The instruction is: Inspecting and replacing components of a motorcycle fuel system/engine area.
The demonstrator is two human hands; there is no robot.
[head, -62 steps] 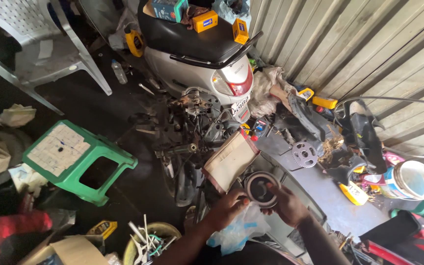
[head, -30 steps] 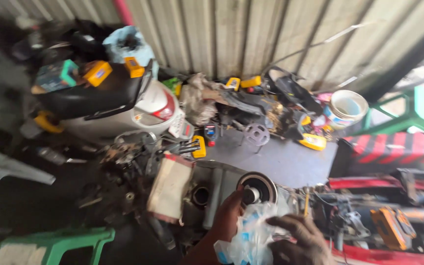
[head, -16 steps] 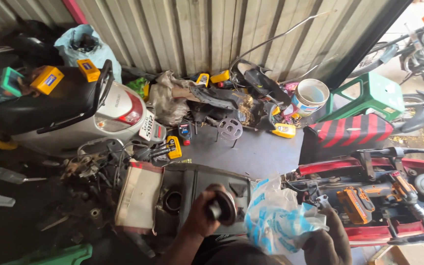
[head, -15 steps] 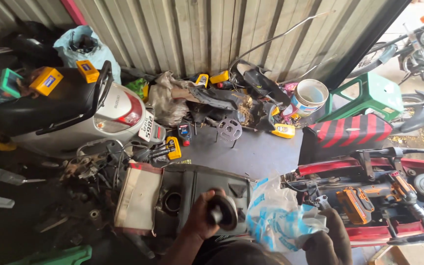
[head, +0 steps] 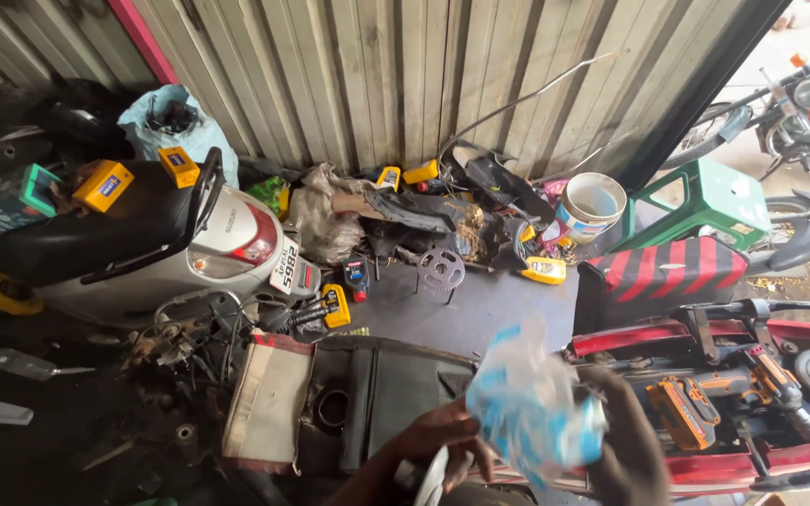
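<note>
The right hand (head: pixel 625 440) grips a crumpled blue-and-white plastic bag (head: pixel 532 408), bunched upward; the left hand (head: pixel 442 440) clasps a round part (head: pixel 431 478), mostly hidden.

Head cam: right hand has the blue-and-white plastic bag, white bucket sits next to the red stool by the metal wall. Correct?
Not quite: the stool beside the white bucket is green, not red, as the head view shows. The rest stands: the right hand has the blue-and-white plastic bag, and bucket and stool sit by the metal wall.
</note>
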